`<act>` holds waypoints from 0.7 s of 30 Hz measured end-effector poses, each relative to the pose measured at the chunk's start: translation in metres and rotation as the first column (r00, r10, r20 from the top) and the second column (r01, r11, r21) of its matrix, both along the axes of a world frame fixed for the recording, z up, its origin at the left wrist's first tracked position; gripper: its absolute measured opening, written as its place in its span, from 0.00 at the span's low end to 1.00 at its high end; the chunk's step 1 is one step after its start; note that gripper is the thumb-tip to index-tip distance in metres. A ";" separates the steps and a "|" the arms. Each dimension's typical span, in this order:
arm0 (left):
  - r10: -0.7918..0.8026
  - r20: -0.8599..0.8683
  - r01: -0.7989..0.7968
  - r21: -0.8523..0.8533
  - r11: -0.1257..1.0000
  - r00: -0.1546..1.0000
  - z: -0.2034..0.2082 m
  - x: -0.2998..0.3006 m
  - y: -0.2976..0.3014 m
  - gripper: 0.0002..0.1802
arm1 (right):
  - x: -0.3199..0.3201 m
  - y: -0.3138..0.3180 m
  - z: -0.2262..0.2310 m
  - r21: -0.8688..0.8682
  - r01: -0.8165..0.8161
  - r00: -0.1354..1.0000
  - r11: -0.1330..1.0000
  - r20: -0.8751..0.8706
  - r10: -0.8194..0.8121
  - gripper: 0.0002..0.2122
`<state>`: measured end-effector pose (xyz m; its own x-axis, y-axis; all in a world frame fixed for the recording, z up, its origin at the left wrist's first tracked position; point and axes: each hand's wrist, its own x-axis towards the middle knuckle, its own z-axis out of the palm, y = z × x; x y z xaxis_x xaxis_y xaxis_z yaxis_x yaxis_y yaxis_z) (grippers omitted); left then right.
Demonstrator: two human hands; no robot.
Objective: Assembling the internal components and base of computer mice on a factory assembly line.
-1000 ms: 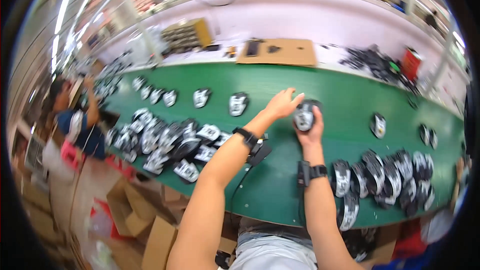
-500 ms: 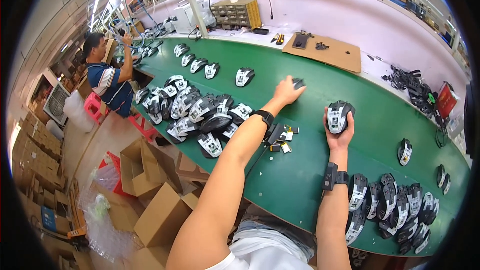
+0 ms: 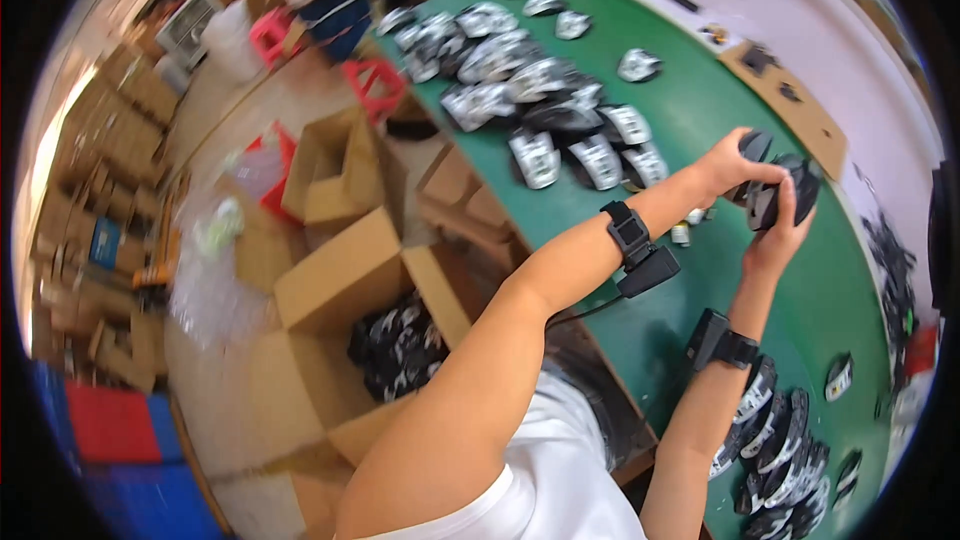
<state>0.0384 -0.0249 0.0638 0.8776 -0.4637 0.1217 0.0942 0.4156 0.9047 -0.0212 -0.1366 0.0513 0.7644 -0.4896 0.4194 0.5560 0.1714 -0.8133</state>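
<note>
Black mouse shell [image 3: 804, 188] held in the right hand [image 3: 782, 238] above the green bench [image 3: 840, 285], thumb across it, other fingers mostly hidden. Left hand [image 3: 728, 166] just beside, thumb and fingers pinching a dark shell piece [image 3: 754, 146]; contact between parts cannot be told. Heaped shells [image 3: 500, 55] far left; second cluster [image 3: 785, 440] near right.

The single view looks steeply down from the person's head through a wide fisheye lens, close above the white cloth shirt [image 3: 570, 470]. It faces forward and leftward: the tan floor [image 3: 240, 110] spreads across the left, while the long, flat green worktop [image 3: 850, 270] slants from far to near right, the pale pinkish wall [image 3: 830, 30] beyond.
</note>
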 end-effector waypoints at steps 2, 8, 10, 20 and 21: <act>0.016 0.035 -0.009 -0.198 0.980 0.999 0.006 -0.030 0.068 0.39 | -0.027 0.060 0.038 -0.220 -0.055 0.998 0.974 -0.020 0.052 0.24; 0.489 0.341 -0.553 0.120 0.825 0.803 -0.131 -0.182 0.290 0.32 | -0.105 0.252 0.000 -0.820 -0.328 0.916 0.469 -0.155 0.371 0.39; 0.416 -0.432 -0.587 -0.421 0.691 0.800 -0.195 -0.248 0.323 0.29 | -0.127 0.304 -0.056 -0.792 -0.535 0.792 0.293 -0.350 0.500 0.41; 0.169 -0.984 -0.998 -0.055 -0.031 0.049 -0.359 -0.467 0.381 0.42 | -0.211 0.357 -0.261 -0.479 -0.723 0.147 -0.498 -0.811 0.566 0.43; -0.167 -0.980 -0.988 0.122 -0.098 -0.105 -0.369 -0.480 0.388 0.47 | -0.193 0.352 -0.241 -0.382 -0.741 0.080 -0.552 -0.867 0.492 0.40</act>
<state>-0.4415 0.3631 -0.3051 0.3517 0.0182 -0.9360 -0.5258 0.8310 -0.1814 -0.2146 0.2158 -0.1898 0.1447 0.9287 -0.3413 0.4599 -0.3686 -0.8079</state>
